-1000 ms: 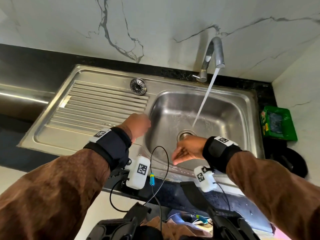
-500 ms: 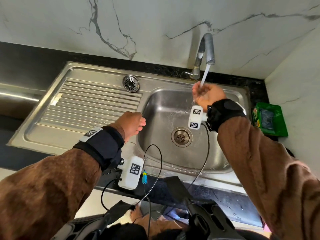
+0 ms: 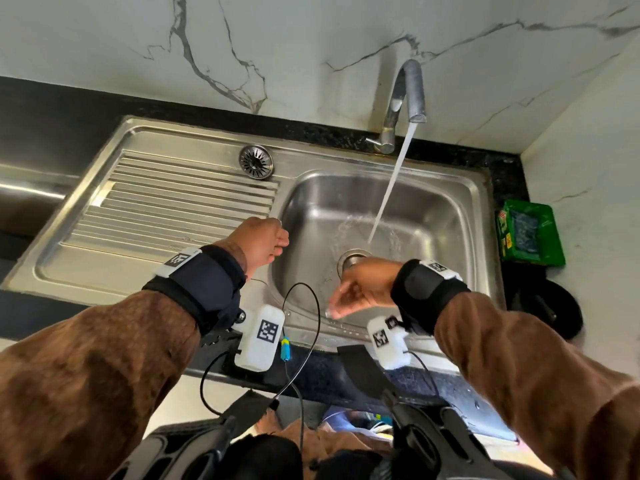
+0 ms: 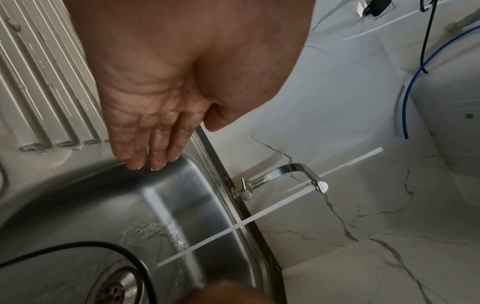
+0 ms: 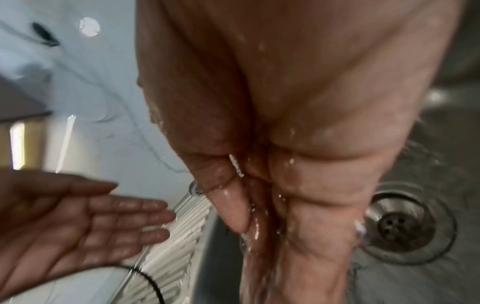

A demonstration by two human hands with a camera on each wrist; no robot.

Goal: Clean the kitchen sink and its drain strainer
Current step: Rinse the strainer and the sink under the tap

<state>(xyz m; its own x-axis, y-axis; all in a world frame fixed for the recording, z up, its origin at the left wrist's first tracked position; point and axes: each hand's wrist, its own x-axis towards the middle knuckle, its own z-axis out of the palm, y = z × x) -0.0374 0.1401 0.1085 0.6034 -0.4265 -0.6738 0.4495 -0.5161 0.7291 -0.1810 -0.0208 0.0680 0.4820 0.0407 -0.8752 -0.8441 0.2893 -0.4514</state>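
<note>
The steel sink has its drain uncovered, and the faucet pours a stream of water just behind it. The round drain strainer lies on the rim at the top of the ribbed drainboard. My left hand hovers over the basin's left rim; the left wrist view shows it flat, wet and empty. My right hand hangs low at the basin's front, in front of the drain. In the right wrist view its fingers lie together, dripping water, holding nothing.
A green box stands on the dark counter right of the sink, with a black round object in front of it. A black cable loops over the sink's front edge. Marble wall runs behind and to the right.
Half a second ago my right hand was up under the faucet's stream; it has dropped back to the front of the basin. The left hand stays by the left rim.
</note>
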